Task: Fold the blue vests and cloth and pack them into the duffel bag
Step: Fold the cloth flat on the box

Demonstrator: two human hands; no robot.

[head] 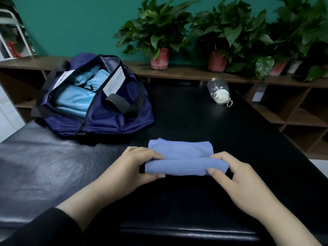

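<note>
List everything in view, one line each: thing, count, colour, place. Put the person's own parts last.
duffel bag: one, navy, far left of the table, unzipped
folded vests: several, exact count unclear, light blue, inside the bag
cloth: one, periwinkle blue, folded, near middle of the table
table: one, black, padded
bottle: one, clear with a white cap, lying on its side at the far right of the table
potted plants: at least three, green leaves in reddish pots, on the shelf
shelf: one, brown wood, along the teal wall
left hand: one, grips the cloth's left end
right hand: one, grips the cloth's right end
</note>
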